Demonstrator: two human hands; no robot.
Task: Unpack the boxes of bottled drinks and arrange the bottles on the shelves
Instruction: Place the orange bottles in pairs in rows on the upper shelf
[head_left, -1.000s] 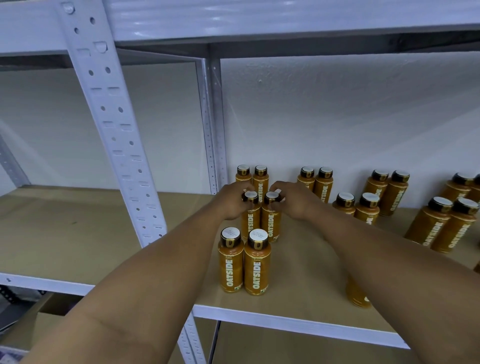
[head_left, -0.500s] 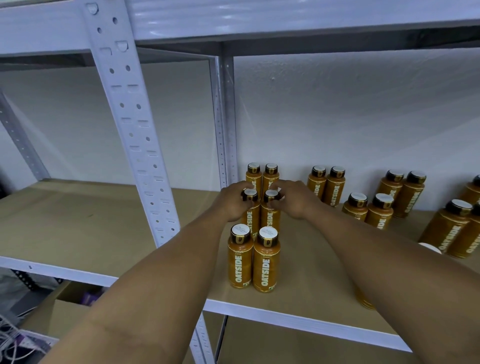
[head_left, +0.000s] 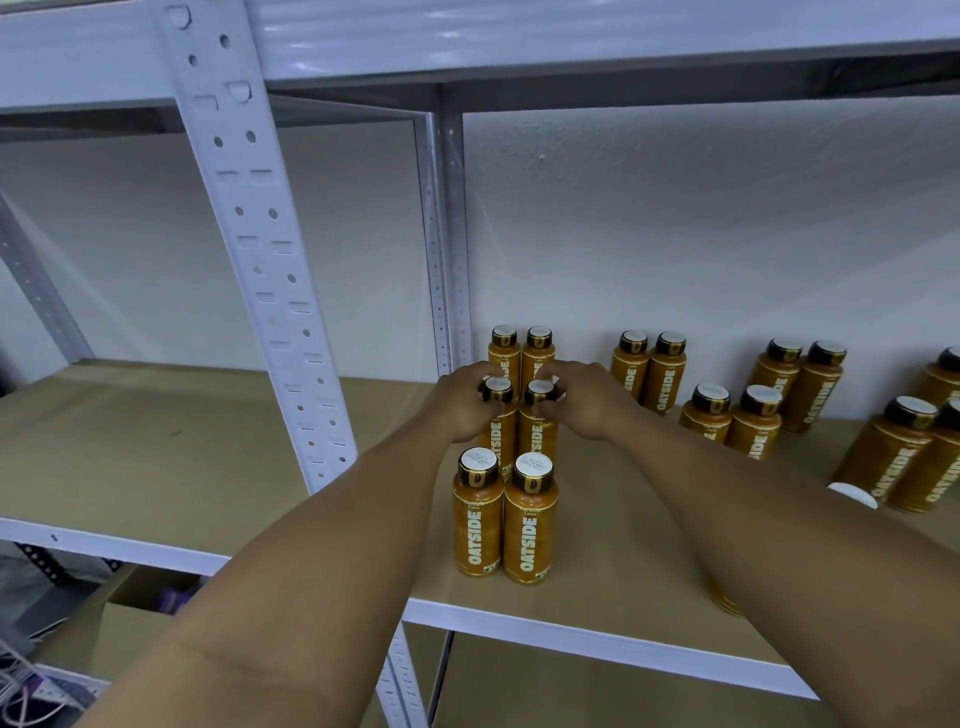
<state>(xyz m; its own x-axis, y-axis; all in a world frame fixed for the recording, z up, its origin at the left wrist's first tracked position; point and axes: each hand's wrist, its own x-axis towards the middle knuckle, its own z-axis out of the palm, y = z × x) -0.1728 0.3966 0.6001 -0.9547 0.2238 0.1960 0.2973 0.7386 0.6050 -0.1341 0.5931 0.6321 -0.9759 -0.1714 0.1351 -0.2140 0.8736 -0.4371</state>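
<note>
Head view: left hand (head_left: 460, 402) fingers curled round middle-left bottle (head_left: 501, 434) cap; right hand (head_left: 589, 400) likewise round middle-right bottle (head_left: 537, 436).

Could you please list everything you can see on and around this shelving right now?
OATSIDE bottles: six, orange with white caps, upright two-wide at the shelf's left; at least nine more paired rightward, some hidden by the right forearm or cropped.
shelf board: one, brown, under the bottles.
shelving frame: one, white perforated metal, around the board.
wall: one, white, behind.
cardboard box: one, brown, lower left below the shelf.
cables: several, pale, bottom-left corner.
left hand: one, grips the left middle bottle at its cap.
right hand: one, grips the right middle bottle at its cap.
</note>
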